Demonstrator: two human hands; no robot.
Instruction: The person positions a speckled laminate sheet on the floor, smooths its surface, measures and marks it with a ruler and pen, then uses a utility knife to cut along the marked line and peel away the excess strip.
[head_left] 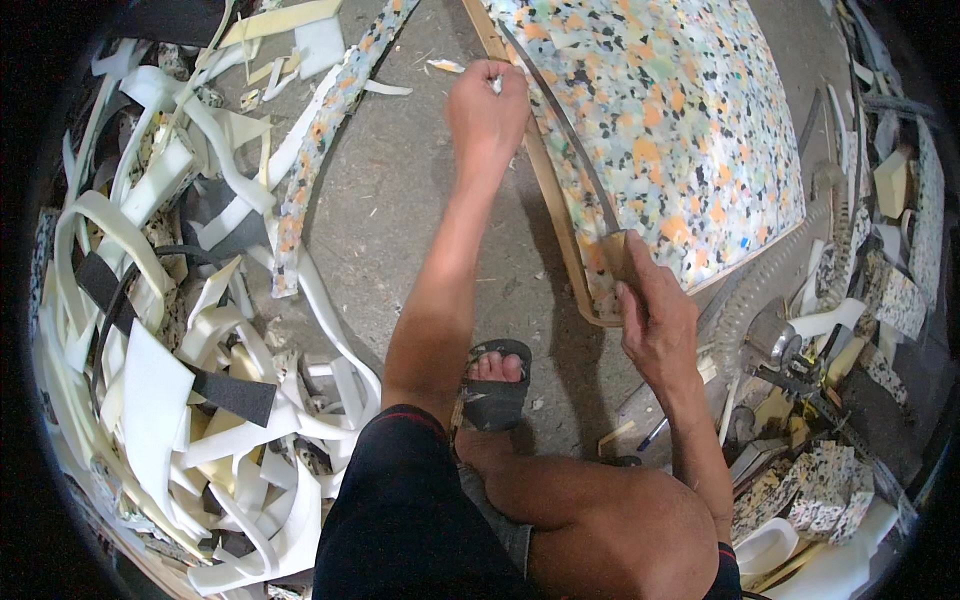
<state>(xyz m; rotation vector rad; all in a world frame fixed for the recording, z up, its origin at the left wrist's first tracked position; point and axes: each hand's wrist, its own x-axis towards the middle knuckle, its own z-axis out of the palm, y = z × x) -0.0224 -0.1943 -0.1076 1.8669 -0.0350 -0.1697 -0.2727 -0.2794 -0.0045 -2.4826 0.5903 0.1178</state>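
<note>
My right hand [655,315] grips the wooden handle of a long knife [572,140]. Its thin, slightly curved blade reaches away along the left side of a speckled foam sheet [665,130], white with orange, black and green flecks. Under the foam lies a wooden board [560,235], whose edge shows at the left and near corner. Beside that edge, farther off, my left hand [487,115] is closed in a fist. A small white bit shows between its fingers, too little to identify.
White and cream foam offcuts [155,400] are heaped at the left. A long speckled foam strip [300,190] lies before them on the concrete floor [385,190]. To the right are a coiled clear hose [765,265] and speckled foam blocks [815,490]. My sandalled foot [497,385] stands between my arms.
</note>
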